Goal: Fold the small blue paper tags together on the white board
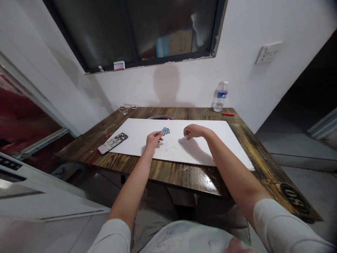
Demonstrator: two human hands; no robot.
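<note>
Well, a person sits at a brown wooden table (pixel 163 172) with a big white sheet (pixel 137 131) lying on top. The left hand (pixel 154 140) is up over the sheet and pinches a little blue paper piece (pixel 165 131) between the thumb and fingers. The hand is mostly closed, and the blue piece sticks out past the fingertips. It is hard to tell just what the piece is, because it is so small.

The right hand (pixel 191 131) is over the sheet too, just a bit to the side of the left hand. Its fingers are curled in, so it is nearly shut, and nothing can be seen in it. Its shadow falls on the white sheet.

A few tiny pale scraps (pixel 165 146) lie on the sheet under the left hand. Next to the sheet's left edge is a phone in a spotted case (pixel 113 143). A thin red wire (pixel 97 161) hangs down over the table's edge. Past the far side of the sheet, there is a round purple thing (pixel 160 117), but the sheet hides most of it. A bundle of white cord (pixel 127 109) sits on the far left of the table. A clear water bottle (pixel 220 96) stands at the far right corner, and a small red stick (pixel 228 114) lies close to it.
</note>
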